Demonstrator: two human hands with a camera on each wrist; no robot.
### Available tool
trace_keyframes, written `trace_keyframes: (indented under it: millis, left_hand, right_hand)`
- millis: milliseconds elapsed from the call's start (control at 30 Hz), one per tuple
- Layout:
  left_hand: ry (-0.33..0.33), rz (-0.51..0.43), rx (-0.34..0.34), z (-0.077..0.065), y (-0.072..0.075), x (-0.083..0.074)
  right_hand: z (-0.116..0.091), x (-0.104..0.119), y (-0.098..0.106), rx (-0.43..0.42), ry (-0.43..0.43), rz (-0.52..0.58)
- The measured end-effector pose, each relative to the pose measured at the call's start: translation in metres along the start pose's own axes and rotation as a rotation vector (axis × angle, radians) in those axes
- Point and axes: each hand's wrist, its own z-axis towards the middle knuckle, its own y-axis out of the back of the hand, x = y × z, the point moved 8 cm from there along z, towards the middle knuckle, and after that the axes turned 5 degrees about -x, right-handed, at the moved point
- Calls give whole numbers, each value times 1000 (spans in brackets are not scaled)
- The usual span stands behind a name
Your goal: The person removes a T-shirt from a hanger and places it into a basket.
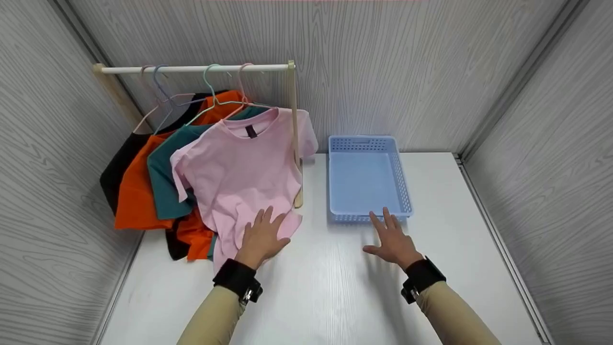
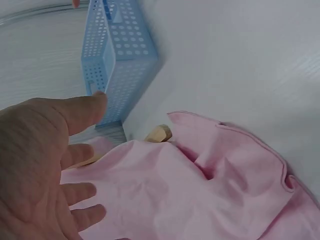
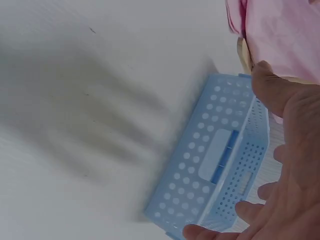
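My left hand (image 1: 262, 238), fingers spread, is over the lower part of a pink T-shirt (image 1: 249, 163) that hangs at the front of a clothes rack (image 1: 191, 69). In the left wrist view the shirt's hem lies bunched on the table beneath the fingers. My right hand (image 1: 393, 240) has its fingers spread at the near edge of a blue plastic basket (image 1: 366, 182), its fingertips overlapping the rim in the head view. The perforated basket wall (image 3: 200, 160) fills the middle of the right wrist view. Neither hand holds anything.
Behind the pink shirt hang a teal shirt (image 1: 167, 165), an orange shirt (image 1: 136, 191) and a black shirt (image 1: 117, 165), partly hidden. A wooden rack post (image 1: 293, 96) stands between the clothes and the basket. Grey wood-grain walls (image 1: 364, 57) enclose the white table (image 1: 325, 297).
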Motion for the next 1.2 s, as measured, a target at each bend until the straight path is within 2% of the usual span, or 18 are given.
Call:
trace_keyframes:
  millis: [200,433,533,667,800,900,967,1067,1200]
  left_hand:
    - [-10,-68,78,7,28,1]
    - [-48,-141,172,20,66,5]
    - [-41,-157,179,26,89,14]
    - [36,-173,174,33,128,33]
    - [82,-185,96,43,172,53]
    - [109,-161,-53,49,202,66]
    - [141,-136,-158,53,216,75]
    - [195,-100,-248,59,223,88]
    - [231,-64,-245,68,211,98]
  right_hand:
    - [7,8,21,100,24,-22]
    - [16,21,50,158,127,-65]
    - [20,25,58,194,129,-46]
    - [22,28,63,251,69,17]
    - [23,32,66,259,40,55]
    - [23,33,64,255,39,65]
    - [23,33,61,257,36,68]
    - [22,31,55,263,26,70]
    - [22,29,48,256,28,50]
